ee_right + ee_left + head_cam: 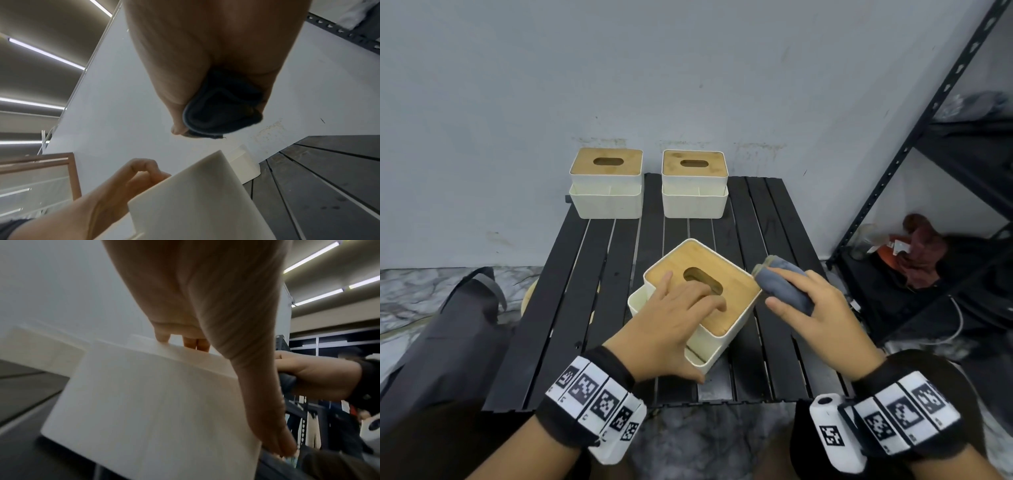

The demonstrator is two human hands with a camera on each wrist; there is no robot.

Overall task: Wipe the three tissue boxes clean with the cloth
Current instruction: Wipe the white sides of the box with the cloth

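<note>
Tissue box [726,329] under left hand [671,329]; right hand [822,308] grips cloth [784,284].

The nearest tissue box [726,329] has a matt cream plastic body and a smooth, pale wooden lid [736,291], the rolled cloth [786,286] looks like soft grey fabric, and the worktop [571,294] is matt black slats.

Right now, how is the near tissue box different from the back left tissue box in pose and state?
The near tissue box sits turned at an angle on the table; the back left tissue box sits square against the wall. The left hand rests on the near one, with the right hand gripping the cloth beside it; the back left one is untouched. Both are cream with slotted wooden lids.
</note>
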